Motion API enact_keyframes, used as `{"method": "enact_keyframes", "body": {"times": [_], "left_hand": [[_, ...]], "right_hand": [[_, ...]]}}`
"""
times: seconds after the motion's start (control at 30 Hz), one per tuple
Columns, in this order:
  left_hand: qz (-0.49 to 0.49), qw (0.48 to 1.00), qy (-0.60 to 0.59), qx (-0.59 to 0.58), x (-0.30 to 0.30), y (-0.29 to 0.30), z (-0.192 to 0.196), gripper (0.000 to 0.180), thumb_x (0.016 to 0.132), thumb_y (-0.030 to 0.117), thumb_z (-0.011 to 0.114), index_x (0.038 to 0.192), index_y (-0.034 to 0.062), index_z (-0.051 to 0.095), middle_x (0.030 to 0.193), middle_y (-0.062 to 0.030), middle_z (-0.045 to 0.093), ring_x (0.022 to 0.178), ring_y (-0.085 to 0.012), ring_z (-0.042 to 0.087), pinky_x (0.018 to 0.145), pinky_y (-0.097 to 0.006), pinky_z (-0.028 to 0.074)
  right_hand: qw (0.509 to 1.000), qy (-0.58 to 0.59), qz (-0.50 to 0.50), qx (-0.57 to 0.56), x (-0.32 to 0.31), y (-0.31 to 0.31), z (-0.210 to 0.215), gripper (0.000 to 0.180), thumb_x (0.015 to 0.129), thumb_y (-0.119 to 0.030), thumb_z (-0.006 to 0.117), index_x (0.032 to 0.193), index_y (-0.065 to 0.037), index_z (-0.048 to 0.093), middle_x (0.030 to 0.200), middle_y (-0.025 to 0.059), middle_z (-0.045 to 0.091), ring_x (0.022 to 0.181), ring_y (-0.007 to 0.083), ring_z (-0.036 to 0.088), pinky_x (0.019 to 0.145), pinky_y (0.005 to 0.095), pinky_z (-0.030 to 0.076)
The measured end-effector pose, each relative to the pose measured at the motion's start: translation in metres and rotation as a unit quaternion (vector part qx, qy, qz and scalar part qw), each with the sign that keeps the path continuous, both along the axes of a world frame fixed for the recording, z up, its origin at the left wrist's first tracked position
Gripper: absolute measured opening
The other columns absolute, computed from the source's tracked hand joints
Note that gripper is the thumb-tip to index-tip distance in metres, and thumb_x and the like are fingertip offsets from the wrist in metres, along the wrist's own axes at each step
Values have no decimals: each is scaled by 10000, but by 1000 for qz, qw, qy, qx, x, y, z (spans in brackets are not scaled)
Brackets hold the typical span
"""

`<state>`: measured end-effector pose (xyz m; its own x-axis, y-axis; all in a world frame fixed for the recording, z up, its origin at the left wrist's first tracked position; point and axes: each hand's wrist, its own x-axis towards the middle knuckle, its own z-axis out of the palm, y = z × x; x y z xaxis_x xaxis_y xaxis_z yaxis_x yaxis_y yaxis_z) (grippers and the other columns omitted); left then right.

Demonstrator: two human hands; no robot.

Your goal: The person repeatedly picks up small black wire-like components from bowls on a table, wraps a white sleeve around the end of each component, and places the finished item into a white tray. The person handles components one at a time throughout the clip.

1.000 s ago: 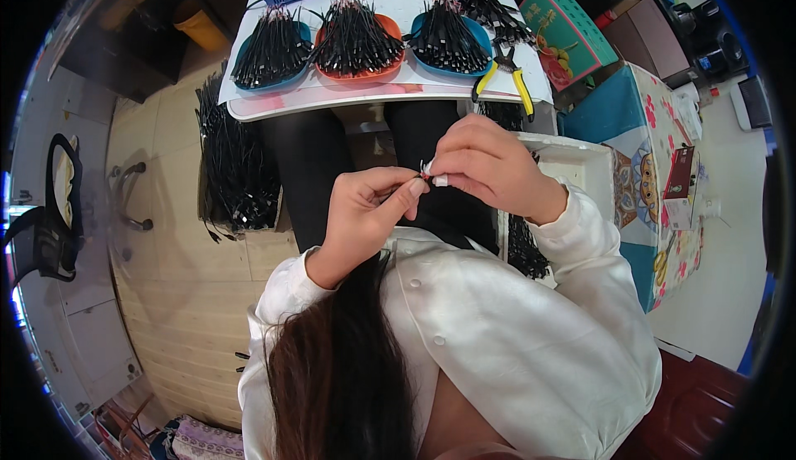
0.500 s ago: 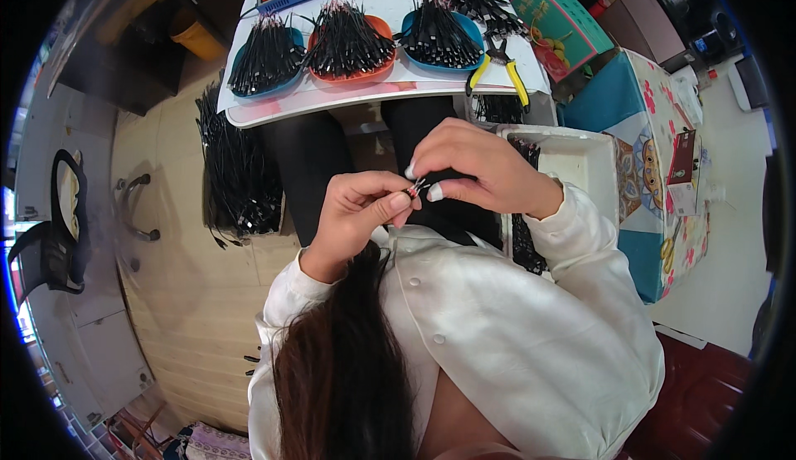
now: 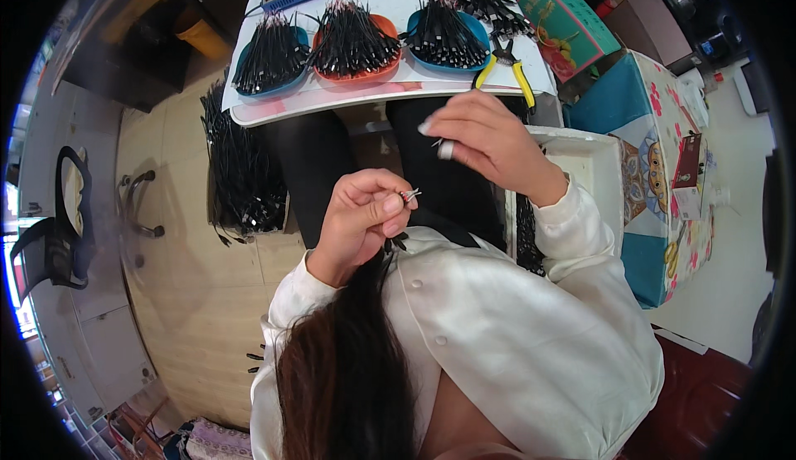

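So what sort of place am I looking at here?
Likely a small cable-assembly workbench, perhaps home-based: trays of black wire bundles on a white table, yellow-handled pliers, and the left hand pinching a wire end.

At frame centre, the left hand (image 3: 365, 215) pinches a thin black cable (image 3: 408, 197) with bare metal tips; the right hand (image 3: 489, 141), just above, holds a small pale piece (image 3: 445, 150).

white table (image 3: 431, 91), 3 wire dishes (image 3: 355, 45), pliers (image 3: 506, 66)
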<state>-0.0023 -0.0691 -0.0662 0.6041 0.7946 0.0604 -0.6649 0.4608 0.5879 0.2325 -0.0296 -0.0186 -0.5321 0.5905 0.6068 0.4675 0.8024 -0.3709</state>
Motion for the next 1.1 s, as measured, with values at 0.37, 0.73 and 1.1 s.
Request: {"method": "enact_keyframes", "body": {"times": [0.37,0.73,1.1], "left_hand": [[-65,995,-38,-63,3,6,1,130,892,50,633,979,-45,653,847,-96,654,569,-92,470,493,-225,331],[92,910,287,286,-1,6,18,94,892,21,644,940,-51,680,728,-54,638,596,-77,529,502,-222,397],[45,992,88,76,11,2,0,122,896,-1,632,999,-55,668,807,-82,652,586,-77,489,488,-205,330]], "right_hand": [[983,110,127,-71,-21,-14,3,149,763,-69,721,891,-47,648,893,69,612,807,262,574,726,351,476],[766,255,65,-586,-11,-35,-4,149,842,-75,699,969,-28,637,879,22,626,799,122,578,719,250,461],[999,24,-1,-43,-17,-39,11,217,734,-26,731,929,-46,636,897,75,623,778,194,602,669,315,454]]}}
